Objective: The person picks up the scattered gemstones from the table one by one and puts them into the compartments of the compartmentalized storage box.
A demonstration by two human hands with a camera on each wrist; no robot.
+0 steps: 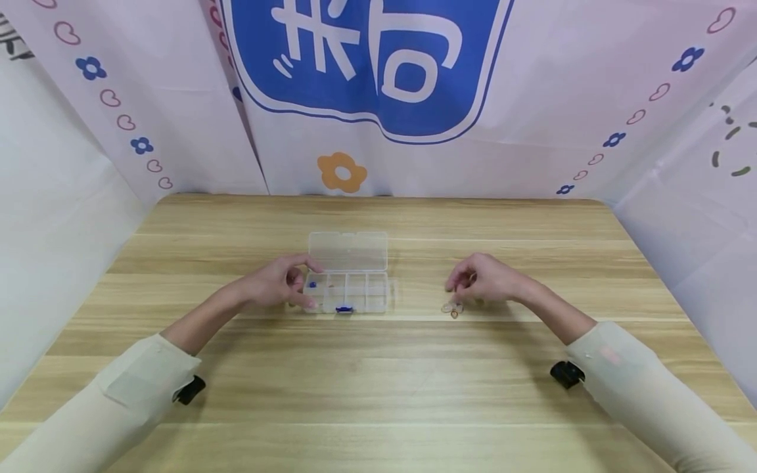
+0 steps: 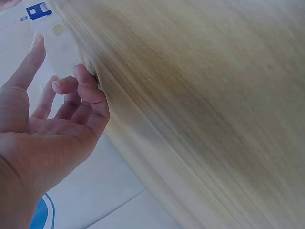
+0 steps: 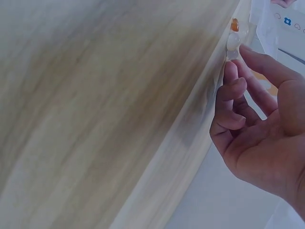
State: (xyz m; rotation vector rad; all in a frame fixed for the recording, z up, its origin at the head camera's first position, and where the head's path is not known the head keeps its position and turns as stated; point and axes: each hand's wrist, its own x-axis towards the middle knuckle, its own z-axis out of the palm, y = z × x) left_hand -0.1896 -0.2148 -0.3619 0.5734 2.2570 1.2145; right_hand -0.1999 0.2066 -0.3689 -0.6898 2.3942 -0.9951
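A clear plastic compartment box (image 1: pixel 376 293) lies on the table with its lid (image 1: pixel 347 251) folded back. My left hand (image 1: pixel 275 281) holds the box's left end, forefinger at the back corner and thumb at the front. A small blue piece (image 1: pixel 313 284) lies in the back left compartment, and a blue latch (image 1: pixel 344 309) sits on the front edge. Over on the right, my right hand (image 1: pixel 486 277) hovers with thumb and fingertips at a few small beads, some clear (image 3: pixel 233 41) and one orange (image 3: pixel 235 25). Its thumb and forefinger stand apart, with no bead seen gripped.
A light wood-grain table (image 1: pixel 378 381) carries everything. Behind it hangs a white cloth (image 1: pixel 520 157) with a blue sign and flower prints, and white sheets flank both sides. Black bands (image 1: pixel 568 374) show under both pale sleeves.
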